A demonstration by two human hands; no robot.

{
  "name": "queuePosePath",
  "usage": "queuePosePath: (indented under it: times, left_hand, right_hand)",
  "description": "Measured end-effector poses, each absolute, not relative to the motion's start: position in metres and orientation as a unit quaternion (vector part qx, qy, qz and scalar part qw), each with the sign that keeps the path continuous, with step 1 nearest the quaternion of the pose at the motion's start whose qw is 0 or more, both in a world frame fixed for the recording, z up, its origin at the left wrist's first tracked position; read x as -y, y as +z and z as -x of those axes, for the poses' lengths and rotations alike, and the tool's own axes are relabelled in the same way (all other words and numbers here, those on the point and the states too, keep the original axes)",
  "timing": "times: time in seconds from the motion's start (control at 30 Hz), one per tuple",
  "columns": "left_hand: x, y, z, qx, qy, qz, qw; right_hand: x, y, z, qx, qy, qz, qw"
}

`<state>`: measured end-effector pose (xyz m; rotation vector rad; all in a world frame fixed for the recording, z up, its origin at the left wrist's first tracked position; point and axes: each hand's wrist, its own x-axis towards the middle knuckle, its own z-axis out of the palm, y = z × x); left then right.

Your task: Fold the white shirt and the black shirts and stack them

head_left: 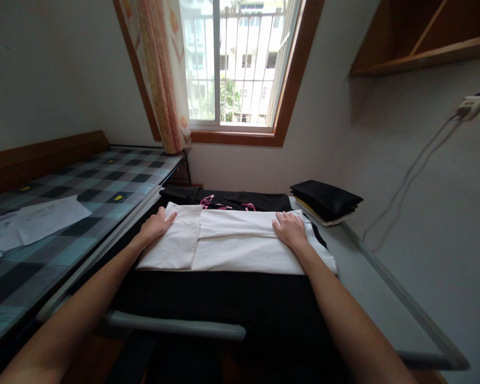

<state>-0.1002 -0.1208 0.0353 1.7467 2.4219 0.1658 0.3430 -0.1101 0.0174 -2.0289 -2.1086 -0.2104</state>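
A: What fills the frame?

B: A pale desk (364, 282) beneath a window (240, 69), with black cloth (224, 298) spread over much of its surface.

A: And the white cloth (244, 256)?

B: It lies folded on the black cloth, its long axis running left to right across the person's front. A dark printed cloth (244, 200) lies just beyond it.

A: Which hand is nearer?

B: Neither; both touch it. The left hand (154, 226) rests at the far left corner, beside a doubled-over panel (182, 240); the right hand (291, 229) lies on top, in from the far right corner. Most of the cloth lies between them and back toward the person.

A: The fingers?

B: Right fingers (282, 216) are slightly spread, palm down. The left thumb (172, 217) stands apart from its fingers; whether they pinch the fabric, one cannot tell.
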Motion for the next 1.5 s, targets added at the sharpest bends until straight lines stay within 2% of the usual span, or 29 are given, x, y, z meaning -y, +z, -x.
queuePosePath:
  times: [0.13,0.27,0.53,0.7,0.9,1.27,1.5]
  left_hand:
    - [0.127,0.039,0.093,-0.806,0.045,-0.586,0.065]
    - [0.133,0.039,0.088,-0.808,0.057,-0.585,0.049]
    - [0.139,0.034,0.085,-0.795,0.091,-0.600,-0.015]
    - [0.141,0.036,0.085,-0.793,0.093,-0.602,-0.017]
    - [0.140,0.033,0.088,-0.785,0.109,-0.610,-0.013]
    - [0.144,0.036,0.086,-0.782,0.115,-0.611,-0.051]
    - [0.134,0.055,0.092,-0.765,0.134,-0.626,-0.078]
  right_hand:
    - [0.106,0.023,-0.337,0.730,-0.087,0.668,0.116]
    - [0.090,0.028,-0.326,0.750,-0.043,0.647,0.131]
    - [0.063,0.027,-0.315,0.751,-0.036,0.650,0.109]
    - [0.066,0.022,-0.318,0.758,-0.066,0.636,0.125]
    - [0.064,0.017,-0.320,0.776,-0.035,0.619,0.118]
    - [0.066,0.015,-0.314,0.777,-0.087,0.603,0.161]
    - [0.059,0.031,-0.307,0.760,-0.144,0.603,0.198]
